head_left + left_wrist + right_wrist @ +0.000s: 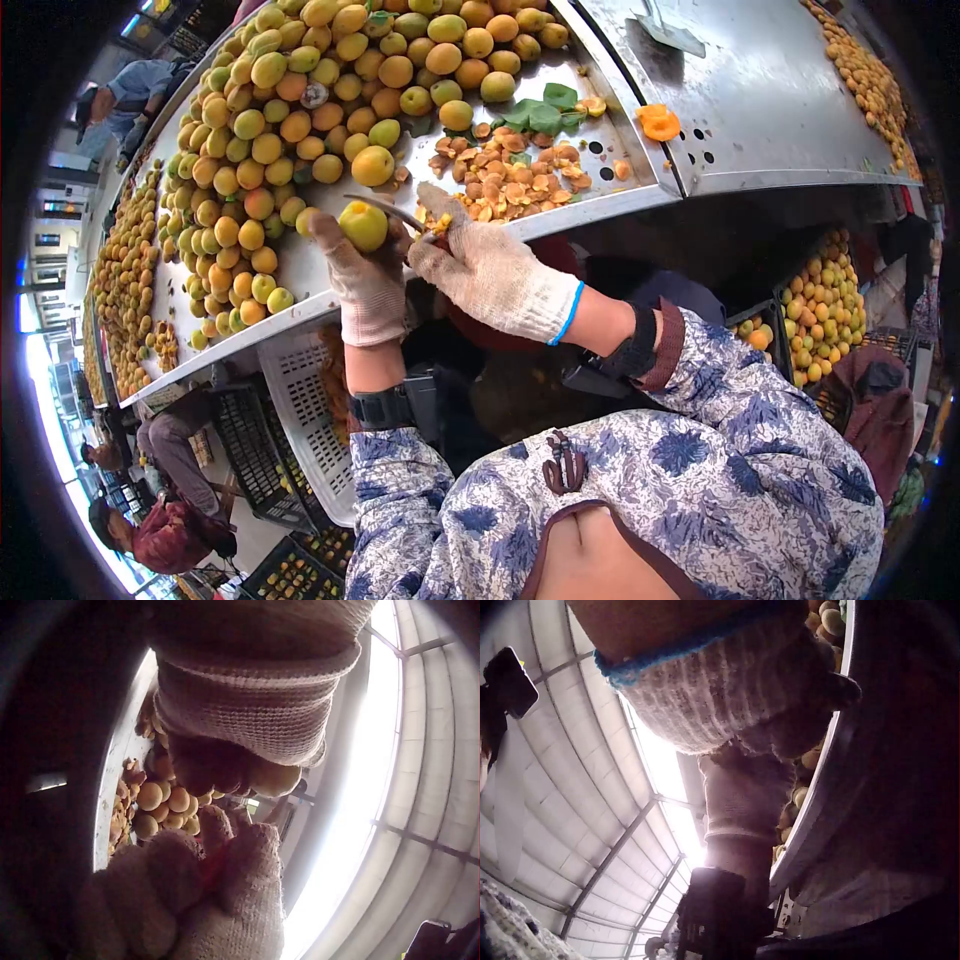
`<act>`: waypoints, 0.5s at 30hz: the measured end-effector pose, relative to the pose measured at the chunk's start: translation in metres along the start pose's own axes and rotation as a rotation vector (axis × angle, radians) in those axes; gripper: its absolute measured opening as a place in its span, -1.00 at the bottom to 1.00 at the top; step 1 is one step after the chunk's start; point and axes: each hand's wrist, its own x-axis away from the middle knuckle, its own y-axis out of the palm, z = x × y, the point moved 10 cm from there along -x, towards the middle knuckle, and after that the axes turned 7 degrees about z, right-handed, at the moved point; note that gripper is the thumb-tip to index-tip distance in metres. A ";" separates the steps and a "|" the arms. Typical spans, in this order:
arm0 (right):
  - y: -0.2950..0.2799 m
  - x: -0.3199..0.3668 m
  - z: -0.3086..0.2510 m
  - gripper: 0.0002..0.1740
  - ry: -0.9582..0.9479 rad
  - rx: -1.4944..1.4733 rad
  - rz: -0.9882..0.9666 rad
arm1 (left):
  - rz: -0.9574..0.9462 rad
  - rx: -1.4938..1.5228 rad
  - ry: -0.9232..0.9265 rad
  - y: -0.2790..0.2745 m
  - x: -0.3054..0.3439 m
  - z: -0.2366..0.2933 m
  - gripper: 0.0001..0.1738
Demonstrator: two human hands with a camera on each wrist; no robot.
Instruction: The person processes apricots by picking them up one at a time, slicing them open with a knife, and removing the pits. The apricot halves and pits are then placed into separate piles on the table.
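Observation:
The gloved left hand (368, 285) grips a yellow-green fruit (363, 226) between thumb and fingers, just over the metal table's front edge; the fruit's top shows a small orange cut. To its right, the gloved right hand (500, 275) has its fingers curled round a tool with a thin curved blade (385, 208), which reaches across to the fruit. Orange bits cling by the right fingers. In the left wrist view, the fruit (274, 778) shows under the left hand, facing the right hand (217, 892). The right wrist view hides the blade.
Piled whole fruit (260, 150) covers the table's left part. Behind the hands lie brown pits or scraps (510, 178), green leaves (545, 112) and orange halves (658, 122). A white crate (310, 420) stands below the edge; fruit crates (825, 305) stand right. People sit at left.

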 end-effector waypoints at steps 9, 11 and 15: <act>0.000 0.002 -0.015 -0.33 -0.137 0.237 0.009 | -0.005 -0.053 0.015 0.011 0.012 0.007 -0.10; 0.001 0.005 -0.016 -0.36 -0.094 0.238 0.006 | -0.049 -0.052 0.015 0.016 0.013 0.007 -0.10; 0.009 0.005 -0.006 -0.44 -0.035 0.358 0.001 | -0.171 -0.053 0.027 0.026 0.016 0.005 -0.10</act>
